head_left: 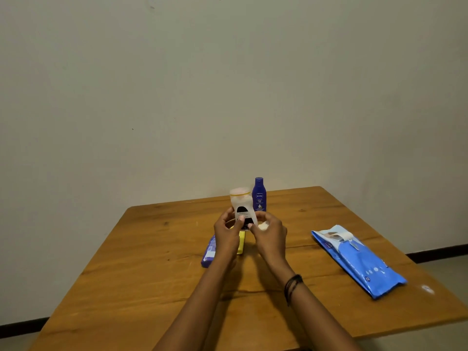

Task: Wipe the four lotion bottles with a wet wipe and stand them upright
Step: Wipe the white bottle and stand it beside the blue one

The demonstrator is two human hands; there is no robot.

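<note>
A white lotion bottle (pixel 241 205) with a black label and a pale cap is held upright above the table. My left hand (pixel 228 233) grips its left side. My right hand (pixel 269 233) touches its right side with a crumpled white wet wipe (pixel 263 225) in the fingers. A dark blue Nivea bottle (pixel 259 195) stands upright just behind. A purple bottle (pixel 209 252) and a yellow bottle (pixel 241 243) lie on the table under my left hand, partly hidden.
A blue pack of wet wipes (pixel 359 259) lies on the right of the wooden table (pixel 141 262), its flap peeled open. A plain wall stands right behind the table's far edge.
</note>
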